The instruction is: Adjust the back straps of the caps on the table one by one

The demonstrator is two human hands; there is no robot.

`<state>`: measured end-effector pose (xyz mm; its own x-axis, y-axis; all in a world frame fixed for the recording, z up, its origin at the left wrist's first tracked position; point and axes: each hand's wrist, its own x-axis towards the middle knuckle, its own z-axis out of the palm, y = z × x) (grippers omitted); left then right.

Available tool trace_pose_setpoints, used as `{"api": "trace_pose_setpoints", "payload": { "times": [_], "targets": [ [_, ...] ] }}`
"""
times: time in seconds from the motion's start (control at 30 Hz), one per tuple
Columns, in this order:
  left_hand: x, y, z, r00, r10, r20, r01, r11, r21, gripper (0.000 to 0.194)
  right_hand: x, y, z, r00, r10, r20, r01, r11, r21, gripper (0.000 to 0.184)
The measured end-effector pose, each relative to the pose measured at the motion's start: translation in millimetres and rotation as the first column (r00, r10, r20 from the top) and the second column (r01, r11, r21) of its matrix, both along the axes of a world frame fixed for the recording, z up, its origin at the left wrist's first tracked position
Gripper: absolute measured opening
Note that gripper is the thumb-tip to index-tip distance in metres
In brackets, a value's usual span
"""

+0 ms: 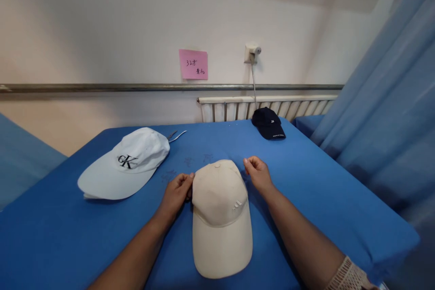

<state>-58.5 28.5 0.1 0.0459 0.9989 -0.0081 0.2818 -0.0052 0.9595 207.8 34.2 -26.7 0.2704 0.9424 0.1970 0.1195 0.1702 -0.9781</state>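
Observation:
A beige baseball cap [220,195] lies on the blue cover in front of me, its brim toward me and a small embroidered logo on its front. My left hand [178,191] is closed at the left side of the crown, thumb and fingers pinching its edge. On the other side, my right hand [257,173] is held just off the crown with its fingertips pressed together. Whatever may be between those fingertips is too small to make out. The back opening of the beige cap is hidden from this angle.
To the left lies a white cap [131,163] with black letters and loose straps. A navy cap [268,123] sits at the far right edge of the blue-covered table [326,190]. Behind are a radiator [231,111], a plugged socket [251,53] and a pink note [193,64]. Blue curtain [384,113] hangs right.

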Motion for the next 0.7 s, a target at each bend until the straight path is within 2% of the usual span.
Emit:
{"api": "trace_pose_setpoints", "payload": {
  "times": [0.13,0.27,0.33,0.4,0.47,0.5,0.53,0.6,0.67,0.7],
  "targets": [
    [1,-1,-0.5,0.994,-0.081,0.073,0.085,0.995,-0.046,0.047,-5,2,-3.3,0.998,0.04,0.039,-0.04,0.999,-0.003,0.039],
    [6,-4,-0.1,0.996,-0.032,0.086,0.036,0.998,-0.051,0.045,-4,-9,0.4,0.999,0.027,0.02,-0.026,0.999,-0.045,0.037],
    [8,-5,-0.6,0.996,-0.022,0.088,0.025,0.999,-0.027,0.046,-2,-30,2.1,0.999,0.013,0.042,-0.009,0.995,-0.097,0.039],
    [9,-5,-1.8,0.997,-0.016,0.082,0.017,1.0,-0.009,0.046,0,-63,2.0,0.983,0.017,0.182,0.009,0.99,-0.141,0.045],
    [10,-5,-3.4,0.997,-0.006,0.076,0.006,1.0,0.0,0.045,1,-102,0.8,0.938,0.139,0.317,-0.078,0.978,-0.195,0.052],
    [10,-6,-4.1,0.997,0.0,0.076,-0.001,1.0,0.004,0.045,1,-120,0.1,0.926,0.211,0.312,-0.128,0.956,-0.265,0.055],
    [11,-6,-4.7,0.997,0.006,0.077,-0.007,1.0,0.008,0.045,0,-137,-0.2,0.923,0.295,0.248,-0.194,0.911,-0.363,0.058],
    [12,-7,-5.6,0.997,0.015,0.082,-0.017,1.0,0.022,0.044,-3,-163,0.5,0.917,0.398,0.01,-0.328,0.77,-0.548,0.063],
    [13,-8,-6.1,0.995,0.026,0.092,-0.03,0.999,0.039,0.043,-8,-177,3.3,0.885,0.42,-0.2,-0.451,0.67,-0.59,0.066],
    [14,-9,-6.2,0.994,0.034,0.102,-0.039,0.998,0.047,0.043,-10,-181,5.3,0.866,0.419,-0.272,-0.495,0.645,-0.582,0.067]
  ]
}}
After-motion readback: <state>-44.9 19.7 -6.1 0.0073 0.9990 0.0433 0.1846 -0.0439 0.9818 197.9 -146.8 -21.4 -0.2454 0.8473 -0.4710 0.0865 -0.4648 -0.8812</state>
